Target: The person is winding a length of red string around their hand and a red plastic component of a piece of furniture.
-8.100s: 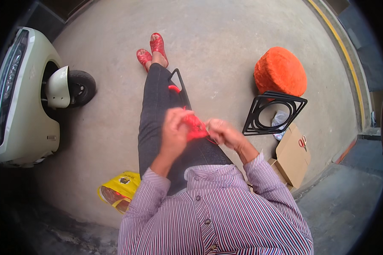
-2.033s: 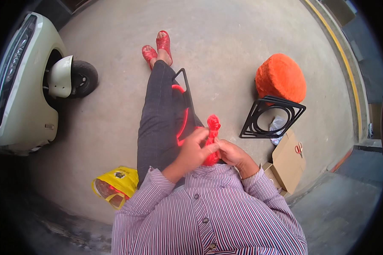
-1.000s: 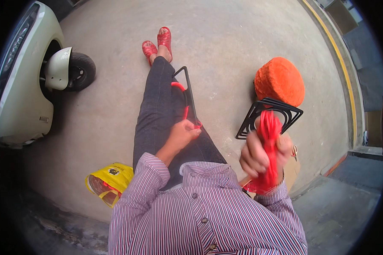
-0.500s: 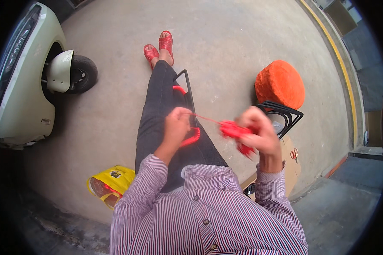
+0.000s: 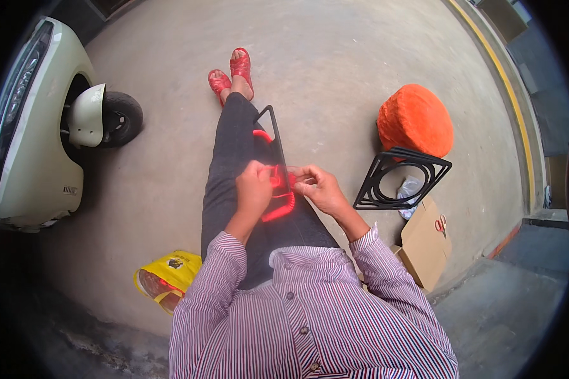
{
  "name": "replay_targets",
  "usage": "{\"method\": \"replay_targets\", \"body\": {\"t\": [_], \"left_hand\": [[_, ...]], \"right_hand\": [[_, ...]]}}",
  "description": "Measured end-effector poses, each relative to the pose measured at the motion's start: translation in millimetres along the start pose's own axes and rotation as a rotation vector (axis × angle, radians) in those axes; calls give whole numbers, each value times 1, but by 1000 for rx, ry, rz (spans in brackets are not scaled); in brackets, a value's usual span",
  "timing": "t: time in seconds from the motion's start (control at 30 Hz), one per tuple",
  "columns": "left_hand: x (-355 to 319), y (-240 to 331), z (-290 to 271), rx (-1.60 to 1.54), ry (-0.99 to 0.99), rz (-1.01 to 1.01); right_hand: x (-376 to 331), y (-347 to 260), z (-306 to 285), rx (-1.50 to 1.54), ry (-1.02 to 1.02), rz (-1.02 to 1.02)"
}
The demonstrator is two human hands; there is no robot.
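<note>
Across my lap lies a black frame (image 5: 280,142), seen almost edge-on. Bright red cord (image 5: 283,210) is wound in tight coils round curved parts of it, one nearer me and one farther away. My left hand (image 5: 253,189) is closed at the frame's left side, its fingertips pinching red cord. From the right, my right hand (image 5: 321,189) reaches to the frame's edge with its fingers closed on a bunch of the same cord. Loops of cord show between the two hands; how they run through the frame is blurred.
Right of my legs, another black frame with rings (image 5: 395,196) leans by an orange round stool (image 5: 416,123). Near it are clear plastic wrap (image 5: 409,187), a cardboard box (image 5: 423,249) and red-handled scissors (image 5: 442,225). A yellow bag (image 5: 177,265) stands at left, a pale vehicle (image 5: 41,132) beyond.
My right hand has moved left and down with the red cord bunch, from out at the right to the black frame. The taut strand between my hands is gone.
</note>
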State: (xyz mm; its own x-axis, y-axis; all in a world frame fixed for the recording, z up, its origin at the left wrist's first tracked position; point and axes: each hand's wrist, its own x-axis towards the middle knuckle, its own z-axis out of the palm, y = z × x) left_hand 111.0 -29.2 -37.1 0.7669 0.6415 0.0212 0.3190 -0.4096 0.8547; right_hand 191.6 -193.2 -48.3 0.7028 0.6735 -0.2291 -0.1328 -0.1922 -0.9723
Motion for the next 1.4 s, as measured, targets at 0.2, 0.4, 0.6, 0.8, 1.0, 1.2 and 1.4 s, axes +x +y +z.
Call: {"method": "replay_targets", "body": {"t": [0.2,0.4,0.6,0.8,1.0,1.2,1.4], "left_hand": [[7,39,-12,-898,-506,-615],[0,0,9,-546,-382,-775],[0,-17,25,-665,-533,-874],[-14,-28,21,-549,-400,-563],[-48,43,4,-297,-563,327],[-13,37,-25,-580,-431,-51],[0,6,-13,573,-417,431]], "right_hand": [[-2,-20,-5,-310,65,-381],[-28,-58,-82,895,170,-165],[-108,-109,-114,616,162,-191],[-103,-33,-151,465,417,0],[-83,9,-42,735,-241,274],[-31,8,-40,585,-383,339],[17,21,-29,-60,-108,68]]}}
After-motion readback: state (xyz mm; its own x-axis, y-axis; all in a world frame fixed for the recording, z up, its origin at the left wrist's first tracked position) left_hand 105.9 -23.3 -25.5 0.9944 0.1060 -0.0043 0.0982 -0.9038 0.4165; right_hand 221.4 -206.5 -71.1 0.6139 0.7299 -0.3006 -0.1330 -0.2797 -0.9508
